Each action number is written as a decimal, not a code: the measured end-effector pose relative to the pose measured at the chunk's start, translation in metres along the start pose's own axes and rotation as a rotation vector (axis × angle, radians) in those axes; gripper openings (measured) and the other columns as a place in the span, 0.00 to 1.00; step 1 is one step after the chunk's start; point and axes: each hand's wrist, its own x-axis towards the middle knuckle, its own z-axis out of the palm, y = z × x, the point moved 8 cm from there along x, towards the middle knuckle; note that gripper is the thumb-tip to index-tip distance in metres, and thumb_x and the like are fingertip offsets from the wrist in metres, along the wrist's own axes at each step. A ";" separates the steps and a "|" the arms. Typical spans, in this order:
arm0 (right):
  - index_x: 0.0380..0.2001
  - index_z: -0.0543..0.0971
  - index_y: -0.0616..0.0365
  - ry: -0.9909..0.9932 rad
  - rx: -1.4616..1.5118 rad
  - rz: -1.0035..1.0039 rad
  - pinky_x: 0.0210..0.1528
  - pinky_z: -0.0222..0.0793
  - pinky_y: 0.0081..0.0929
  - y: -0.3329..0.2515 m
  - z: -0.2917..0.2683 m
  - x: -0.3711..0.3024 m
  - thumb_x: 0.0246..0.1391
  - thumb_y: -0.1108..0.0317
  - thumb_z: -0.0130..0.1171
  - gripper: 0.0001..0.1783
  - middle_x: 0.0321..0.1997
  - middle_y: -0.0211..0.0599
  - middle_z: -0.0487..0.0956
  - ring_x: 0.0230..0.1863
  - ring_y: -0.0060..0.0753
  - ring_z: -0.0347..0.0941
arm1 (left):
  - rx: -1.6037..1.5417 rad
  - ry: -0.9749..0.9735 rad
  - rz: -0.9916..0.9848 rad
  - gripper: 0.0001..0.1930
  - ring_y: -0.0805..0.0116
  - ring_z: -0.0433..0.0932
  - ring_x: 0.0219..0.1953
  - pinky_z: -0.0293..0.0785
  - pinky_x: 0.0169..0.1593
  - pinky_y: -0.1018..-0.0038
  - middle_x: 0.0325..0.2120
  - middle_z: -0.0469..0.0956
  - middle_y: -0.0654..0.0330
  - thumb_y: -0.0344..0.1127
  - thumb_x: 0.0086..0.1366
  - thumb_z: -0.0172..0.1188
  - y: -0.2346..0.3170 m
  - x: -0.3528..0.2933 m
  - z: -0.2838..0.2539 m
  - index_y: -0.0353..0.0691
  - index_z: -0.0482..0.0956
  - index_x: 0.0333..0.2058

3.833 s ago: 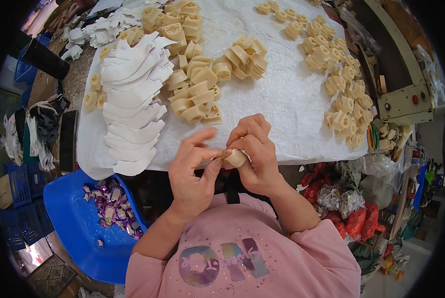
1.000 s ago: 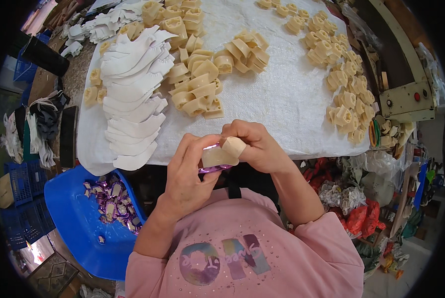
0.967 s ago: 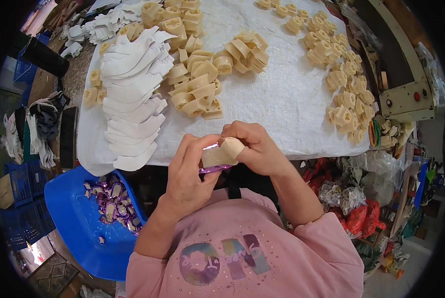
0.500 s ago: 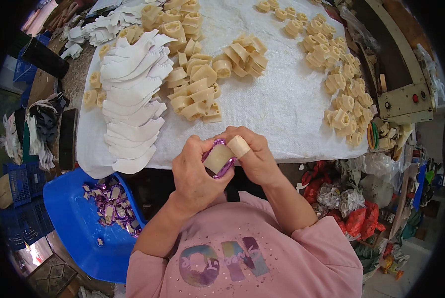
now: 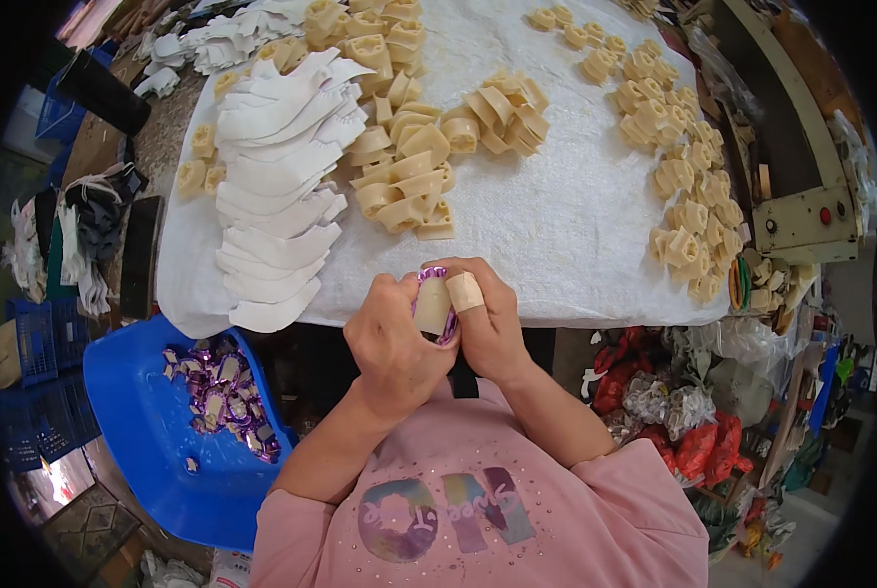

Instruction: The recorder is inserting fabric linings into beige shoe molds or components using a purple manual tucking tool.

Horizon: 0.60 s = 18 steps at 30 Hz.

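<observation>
Purple-edged piece [image 5: 432, 308] sits between left hand [image 5: 391, 338] and right hand [image 5: 491, 331].

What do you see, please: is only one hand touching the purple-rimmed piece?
No, the left hand and the right hand both grasp the purple-rimmed piece, one from each side.

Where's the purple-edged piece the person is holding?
Head view, near the centre: the purple-edged piece sits between the left hand and right hand, at the near edge of the white table cover.

The white-covered table [image 5: 576, 225] bears white sheets [image 5: 277, 176] left of the hands [image 5: 396, 338], cream parts [image 5: 424, 176] beyond them and a further cream cluster [image 5: 691, 218] to their right.
</observation>
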 end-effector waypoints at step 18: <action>0.39 0.77 0.58 -0.235 -0.950 -0.712 0.47 0.59 0.37 -0.064 0.081 0.054 0.38 0.79 0.59 0.19 0.41 0.39 0.70 0.45 0.45 0.62 | 0.513 0.283 -0.574 0.21 0.54 0.69 0.41 0.66 0.47 0.66 0.38 0.69 0.51 0.27 0.48 0.64 -0.171 -0.092 -0.168 0.33 0.71 0.43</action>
